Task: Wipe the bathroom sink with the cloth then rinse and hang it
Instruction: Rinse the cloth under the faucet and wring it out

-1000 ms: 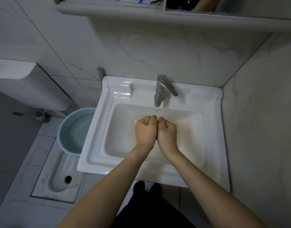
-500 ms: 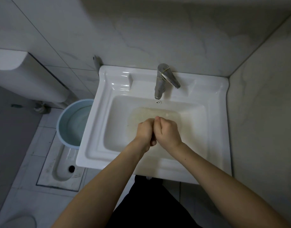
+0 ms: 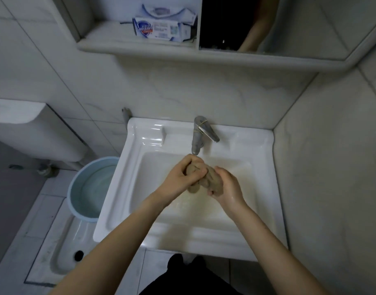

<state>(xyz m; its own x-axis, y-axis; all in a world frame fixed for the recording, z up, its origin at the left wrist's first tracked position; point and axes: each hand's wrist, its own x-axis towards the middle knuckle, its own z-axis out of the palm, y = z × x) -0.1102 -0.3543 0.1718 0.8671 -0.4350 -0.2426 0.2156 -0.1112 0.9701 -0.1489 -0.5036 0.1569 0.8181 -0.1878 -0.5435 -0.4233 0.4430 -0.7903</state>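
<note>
Brownish, wadded wet cloth [image 3: 204, 177]: held above the basin of the white rectangular ceramic sink [image 3: 140, 184], just below the spout of the dull metal lever faucet [image 3: 198, 135]. Left hand [image 3: 180, 177]: fingers curled tight around the cloth's left end, knuckles up. Right hand [image 3: 227, 186]: closed around the cloth's right end, palm turned inward, skin wet. The two hands sit close together, the cloth bunched and twisted between them. Basin floor: yellowish tint beneath the hands. Pale blue round plastic bucket [image 3: 76, 188]: on the floor just left of the sink, holding water. White and blue soap box [image 3: 161, 28]: on the marble-pattern wall shelf [image 3: 119, 42] above.
</note>
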